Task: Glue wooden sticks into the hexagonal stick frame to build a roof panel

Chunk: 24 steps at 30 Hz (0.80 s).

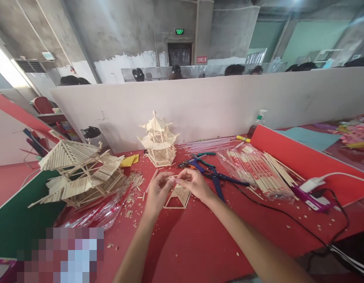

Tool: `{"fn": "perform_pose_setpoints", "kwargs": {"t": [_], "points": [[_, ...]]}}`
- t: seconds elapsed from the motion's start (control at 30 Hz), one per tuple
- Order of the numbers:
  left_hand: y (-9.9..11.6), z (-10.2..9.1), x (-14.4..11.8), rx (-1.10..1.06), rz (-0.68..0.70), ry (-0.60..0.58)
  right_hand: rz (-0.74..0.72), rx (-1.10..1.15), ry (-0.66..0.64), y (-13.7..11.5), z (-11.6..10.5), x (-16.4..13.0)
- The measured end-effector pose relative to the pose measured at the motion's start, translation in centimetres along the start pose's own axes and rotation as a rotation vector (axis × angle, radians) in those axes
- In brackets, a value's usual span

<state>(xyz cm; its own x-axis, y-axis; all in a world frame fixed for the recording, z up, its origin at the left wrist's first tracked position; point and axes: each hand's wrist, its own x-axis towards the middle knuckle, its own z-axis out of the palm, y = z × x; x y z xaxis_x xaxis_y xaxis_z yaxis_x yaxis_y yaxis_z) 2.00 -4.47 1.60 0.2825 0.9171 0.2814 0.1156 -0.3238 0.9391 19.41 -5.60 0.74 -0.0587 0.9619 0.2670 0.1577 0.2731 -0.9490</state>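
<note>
My left hand point(159, 191) and my right hand point(197, 184) meet over the red table. Both are closed in a fingertip pinch on a short, thin wooden stick point(175, 177). Just beneath them lies a partly slatted wooden stick panel point(182, 195) with an open frame at its near end. Beyond my hands stands a small tiered pagoda model point(159, 143) of sticks. On the left is a larger stick pagoda model point(81, 169). Blue-handled tools point(216, 181) lie right beside my right hand.
Bundled wooden sticks point(258, 169) in plastic lie to the right, near a purple power strip point(313, 200) and a black cable point(276, 210). Cut stick pieces point(136, 181) litter the left. A pale partition point(199, 102) runs along the back, with people's heads beyond.
</note>
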Motion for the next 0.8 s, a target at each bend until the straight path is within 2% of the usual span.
{"fn": "perform_pose_setpoints", "kwargs": {"t": [0.13,0.23,0.33,0.47,0.57,0.67,0.8], "points": [[-0.4,0.1,0.2,-0.083,-0.008,0.023,-0.014,-0.117,-0.022,-0.6,-0.3,0.1],[-0.7,0.1,0.3,-0.102,-0.009,0.012,-0.020,-0.275,-0.051,-1.0,-1.5,0.1],[-0.8,-0.1,0.4,-0.098,-0.011,-0.010,0.013,-0.509,-0.037,-1.1,-4.2,0.0],[-0.8,-0.5,0.5,-0.061,-0.005,-0.040,0.132,-0.845,0.116,-0.3,-8.6,-0.3],[-0.7,-0.5,0.4,-0.041,0.008,-0.067,0.203,-1.000,0.129,0.4,-10.7,-0.5],[-0.6,-0.3,0.3,-0.029,0.017,-0.092,0.212,-1.086,0.104,0.7,-11.3,-0.5],[-0.7,-0.2,0.3,-0.013,0.018,-0.141,0.189,-1.126,0.070,1.1,-10.7,0.0]]}}
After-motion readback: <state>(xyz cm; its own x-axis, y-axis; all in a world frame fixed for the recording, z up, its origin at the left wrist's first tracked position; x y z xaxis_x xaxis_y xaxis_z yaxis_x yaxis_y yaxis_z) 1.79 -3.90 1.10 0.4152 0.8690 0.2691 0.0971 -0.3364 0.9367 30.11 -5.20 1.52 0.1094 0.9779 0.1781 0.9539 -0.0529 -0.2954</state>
